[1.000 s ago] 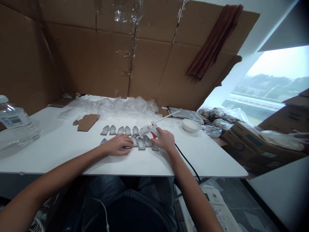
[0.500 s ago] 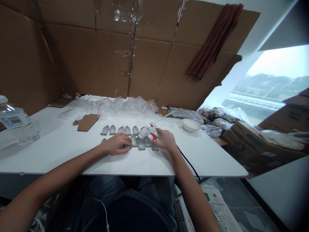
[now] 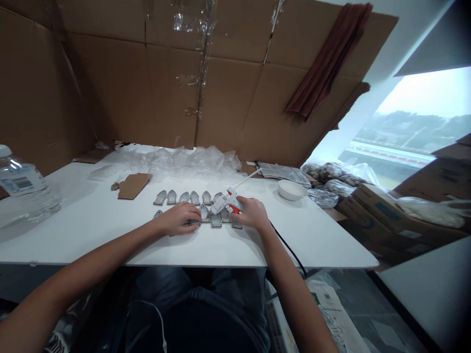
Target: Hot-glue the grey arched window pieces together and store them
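Note:
Two rows of small grey metal pieces [image 3: 171, 197] lie on the white table [image 3: 147, 249]. My right hand [image 3: 251, 212] is wrapped round the handle of a white and red glue gun [image 3: 225, 201], whose nozzle points down and left over the pieces of the nearer row. A white glue stick [image 3: 248, 177] sticks out of its back end. My left hand [image 3: 180, 219] rests on the nearer row at its left part, fingers curled over a grey piece [image 3: 193, 222] that they partly hide.
Behind the pieces lies crumpled clear plastic [image 3: 191, 159], with torn cardboard [image 3: 134, 187] at left. A white bowl [image 3: 292, 190] stands right of my right hand. A large water bottle [image 3: 25, 184] is far left. A black cord [image 3: 289, 247] crosses the table's front edge.
The glue gun in my right hand has shifted and tilted slightly, its glue stick moving a little to the left. My left hand has stayed in place.

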The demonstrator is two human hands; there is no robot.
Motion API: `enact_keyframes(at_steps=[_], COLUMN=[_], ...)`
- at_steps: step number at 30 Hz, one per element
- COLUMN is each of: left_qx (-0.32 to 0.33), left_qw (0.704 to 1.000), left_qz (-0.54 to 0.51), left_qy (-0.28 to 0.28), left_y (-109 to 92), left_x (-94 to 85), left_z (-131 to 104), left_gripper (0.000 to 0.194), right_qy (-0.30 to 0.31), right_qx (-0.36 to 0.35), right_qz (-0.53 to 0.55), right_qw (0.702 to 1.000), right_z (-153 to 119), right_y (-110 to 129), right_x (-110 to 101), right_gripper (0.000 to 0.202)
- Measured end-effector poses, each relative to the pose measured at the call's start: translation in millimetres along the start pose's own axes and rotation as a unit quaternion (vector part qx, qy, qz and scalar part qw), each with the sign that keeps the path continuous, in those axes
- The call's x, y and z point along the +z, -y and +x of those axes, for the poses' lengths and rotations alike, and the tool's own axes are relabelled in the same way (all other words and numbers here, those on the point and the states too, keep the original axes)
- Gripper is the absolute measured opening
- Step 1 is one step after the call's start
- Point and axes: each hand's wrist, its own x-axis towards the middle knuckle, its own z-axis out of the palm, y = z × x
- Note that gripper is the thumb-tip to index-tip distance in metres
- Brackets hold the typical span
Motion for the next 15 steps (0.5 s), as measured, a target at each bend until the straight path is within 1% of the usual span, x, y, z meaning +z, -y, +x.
enact_keyframes(at_steps=[15], left_qx=[-0.007], left_qw=[1.0], left_qz=[-0.001], left_qy=[-0.002], left_y=[-0.8], left_x=[0.2], left_z=[0.1], left_gripper=[0.024], right_qy=[-0.006], right_qx=[0.0], right_qz=[0.0], right_qw=[1.0], right_z=[1.0], right_y=[-0.9], right_x=[3.0], right_gripper=[0.033])
